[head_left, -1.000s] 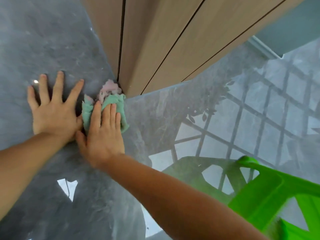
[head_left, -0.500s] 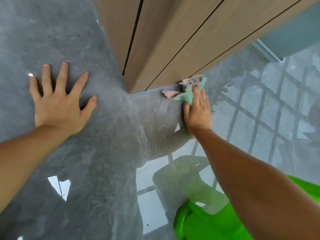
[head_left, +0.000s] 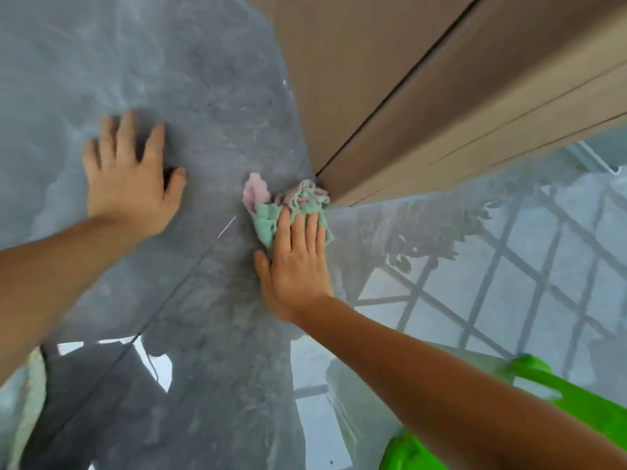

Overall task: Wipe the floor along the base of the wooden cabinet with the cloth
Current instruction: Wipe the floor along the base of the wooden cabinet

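Two surfaces meet here: the glossy grey floor [head_left: 203, 96] and the wooden cabinet [head_left: 424, 96], whose bottom corner comes down to the tiles near the middle of the view. The floor is reflective, so window bars and foliage appear mirrored in it at the right. A green plastic object [head_left: 576, 401], only partly in view at the lower right, lies well apart from the work area.

The left hand [head_left: 130, 184] is spread flat on the floor with fingers splayed and grips nothing; its placement suggests it serves as a brace for the leaning body.

The right hand [head_left: 298, 262] lies flat, fingers extended, pressing down on the cloth [head_left: 288, 208]. A flat palm probably spreads pressure across the fabric.

The cloth, bunched green and pink, sits on the floor touching the cabinet's corner, where dirt would likely collect.
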{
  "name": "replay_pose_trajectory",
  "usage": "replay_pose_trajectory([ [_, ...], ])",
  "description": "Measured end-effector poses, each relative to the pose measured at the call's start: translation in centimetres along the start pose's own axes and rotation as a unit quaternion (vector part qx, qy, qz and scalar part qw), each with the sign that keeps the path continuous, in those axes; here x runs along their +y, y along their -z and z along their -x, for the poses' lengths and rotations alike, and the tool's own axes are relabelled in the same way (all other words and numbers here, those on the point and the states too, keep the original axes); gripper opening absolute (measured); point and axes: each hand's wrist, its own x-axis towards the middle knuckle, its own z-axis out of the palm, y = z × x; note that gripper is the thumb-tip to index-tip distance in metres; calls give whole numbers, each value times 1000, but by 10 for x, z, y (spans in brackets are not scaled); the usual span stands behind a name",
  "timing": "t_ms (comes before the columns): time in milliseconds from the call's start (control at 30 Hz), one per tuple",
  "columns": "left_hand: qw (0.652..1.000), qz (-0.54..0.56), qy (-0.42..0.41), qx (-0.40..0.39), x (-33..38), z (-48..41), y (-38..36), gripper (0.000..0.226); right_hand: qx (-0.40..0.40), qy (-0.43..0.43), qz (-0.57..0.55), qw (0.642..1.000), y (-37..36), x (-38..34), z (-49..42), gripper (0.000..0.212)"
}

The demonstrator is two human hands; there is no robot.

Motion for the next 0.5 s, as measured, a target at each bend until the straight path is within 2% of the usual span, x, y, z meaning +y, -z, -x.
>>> replay_pose_trajectory([
  [67, 997, -28, 68, -21, -26, -11, 7, 86, -8, 33, 46, 998, 5, -4, -29, 79],
  [100, 996, -40, 75, -25, -32, -13, 7, 89, -10, 36, 63, 997, 9, -7, -50, 81],
  [233, 998, -29, 56, 23, -37, -9, -2, 84, -8, -44, 40, 998, 19, -41, -140, 95],
  [400, 996, -37, 62, 53, -41, -8, -7, 85, 23, 12, 68, 997, 49, -61, -247, 93],
  [500, 996, -36, 63, 59, -36, -10, -10, 86, 23, -38, 44, 998, 62, -81, -306, 101],
])
